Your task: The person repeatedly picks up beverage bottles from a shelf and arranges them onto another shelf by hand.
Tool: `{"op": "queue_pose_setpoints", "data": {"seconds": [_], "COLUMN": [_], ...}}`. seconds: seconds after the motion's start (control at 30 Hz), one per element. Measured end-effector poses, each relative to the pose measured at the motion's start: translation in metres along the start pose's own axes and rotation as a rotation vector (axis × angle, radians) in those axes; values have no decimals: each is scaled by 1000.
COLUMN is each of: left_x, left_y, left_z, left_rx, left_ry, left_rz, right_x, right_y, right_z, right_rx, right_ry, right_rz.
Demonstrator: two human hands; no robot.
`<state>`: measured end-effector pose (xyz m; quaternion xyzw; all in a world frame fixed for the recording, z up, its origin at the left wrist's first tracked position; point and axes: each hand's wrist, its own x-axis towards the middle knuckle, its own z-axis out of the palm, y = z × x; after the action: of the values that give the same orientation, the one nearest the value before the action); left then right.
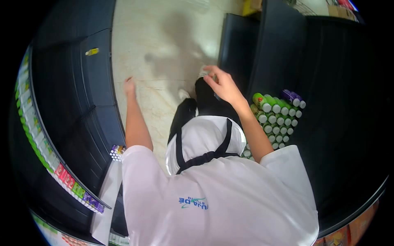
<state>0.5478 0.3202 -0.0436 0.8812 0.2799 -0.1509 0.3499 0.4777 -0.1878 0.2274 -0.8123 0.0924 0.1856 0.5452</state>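
Note:
My left hand (129,85) hangs over the pale floor beside the left shelf, small and blurred, its fingers hard to make out. My right hand (221,84) is held out over my dark trousers, fingers bent but apart, with nothing visible in it. Green bottles with white caps (280,120) lie stacked on the right shelf, below and to the right of that hand. Purple bottles (290,96) lie at the top of this stack. Neither hand touches a bottle.
Dark shelving (96,67) lines the left side, holding a yellow bottle (92,51), a small bottle cluster (117,152) and a long row of packs (35,123). More dark shelving (332,82) stands at right. A yellow box (249,7) is at the top.

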Motion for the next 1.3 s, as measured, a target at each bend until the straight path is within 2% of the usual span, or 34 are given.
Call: {"op": "queue_pose_setpoints", "data": {"seconds": [0.03, 0.1, 0.13, 0.17, 0.2, 0.23, 0.27, 0.3, 0.33, 0.37, 0.4, 0.43, 0.47, 0.5, 0.53, 0.57, 0.6, 0.63, 0.7, 0.77, 0.8, 0.83, 0.9, 0.97, 1.07, 1.17, 1.2, 1.27, 1.3], "left_x": [-47, -85, -110, -139, -146, -169, -193, -216, -244, -279, -323, -356, -402, -443, -484, -518, -565, -615, -681, -737, -755, -765, -771, -760, -721, -665, -650, -626, -621], "left_y": [33, 27, 25, 26, -19, -48, -74, -102, -124, -137, -137, -155, -177, -223, -250, -344, -367, -387, -430, -440, -441, -445, -450, -462, -463, -479, -482, -494, -495], "left_z": [-43, -110, -130, -145, -146, -126, -107, -88, -79, -59, -58, -51, -32, -36, -25, 21, 13, 4, -6, -36, -47, -51, -51, -38, -22, -58, -82, -123, -149], "left_rx": [-10, -398, -466, -502, -565, -439, -305, -175, 42, 50, -148, -156, -222, -358, -421, 104, -486, -969, -614, -971, -1173, -1183, -1380, -1524, -1748, -1575, -1484, -1342, -1302], "left_ry": [281, 244, 182, 66, -70, -36, 13, 77, 36, 25, 26, -10, 132, 206, 245, 435, 186, 244, 313, 483, 665, 687, 1110, 1136, 926, 226, 93, 155, 277], "left_rz": [-231, -330, -246, -171, -19, 100, 215, 321, 311, 214, 58, -70, -106, -181, -354, 210, -408, -1136, -1176, -1365, -1380, -1386, -1287, -1246, -1108, -1189, -1157, -1100, -1041], "right_x": [2, -2, -3, -8, -16, -23, -35, -33, -44, -53, -42, -57, -63, -58, -66, -31, -8, 11, -28, -48, -49, -46, -40, -48, -67, -63, -67, -80, -86], "right_y": [-8, 9, 45, 54, 78, 103, 129, 190, 178, 176, 309, 211, 255, 271, 313, 312, 294, 279, 163, 75, 48, 24, -20, -53, -88, -80, -79, -83, -83], "right_z": [13, 41, 59, 62, 69, 80, 81, 90, 95, 92, 78, 89, 81, 121, 124, 153, 191, 229, 316, 397, 432, 467, 531, 579, 631, 675, 690, 728, 757], "right_rx": [7, 1, 11, -147, -215, -232, -333, -418, -433, -493, -384, -621, -519, -902, -683, -732, -858, -957, -836, -752, -694, -638, -655, -610, -709, -866, -868, -1015, -1012], "right_ry": [-108, -196, -199, -266, -290, -319, -313, -363, -498, -663, -800, -808, -649, -667, -580, -574, -760, -939, -853, -840, -844, -847, -803, -817, -825, -798, -815, -827, -850], "right_rz": [6, 53, -35, 72, 4, -56, -22, -4, 250, 373, 751, 1026, 1133, 1077, 959, 899, 495, 80, 305, 243, 133, 22, -129, -195, -101, -63, -62, -124, -126]}}
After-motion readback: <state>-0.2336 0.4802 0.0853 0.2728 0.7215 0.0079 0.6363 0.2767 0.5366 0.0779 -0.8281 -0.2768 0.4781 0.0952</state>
